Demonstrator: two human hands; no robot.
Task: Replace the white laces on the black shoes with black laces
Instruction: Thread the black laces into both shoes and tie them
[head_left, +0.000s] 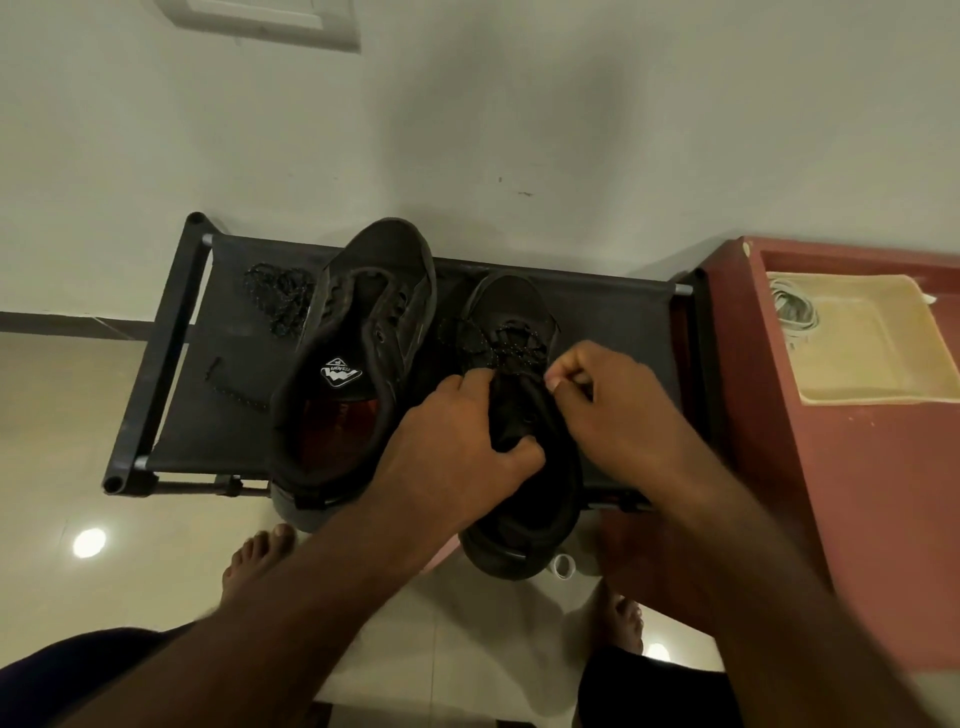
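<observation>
Two black shoes stand on a black fabric rack (218, 415). The left shoe (363, 322) has no lace in it and its insole logo shows. The right shoe (519, 306) carries a black speckled lace (511, 345) across its eyelets. My left hand (457, 441) grips the tongue and left side of the right shoe. My right hand (608, 405) pinches the lace at the shoe's right eyelets. A second black lace (280, 299) lies bundled on the rack, left of the shoes. White laces (792, 314) lie in a cream tray (878, 374) at the right.
The tray sits on a reddish-brown cabinet top (810, 467) beside the rack. A pale wall stands behind the rack. My bare feet (254, 566) are on the glossy tiled floor below. A small white item (563, 565) lies on the floor under the right shoe's heel.
</observation>
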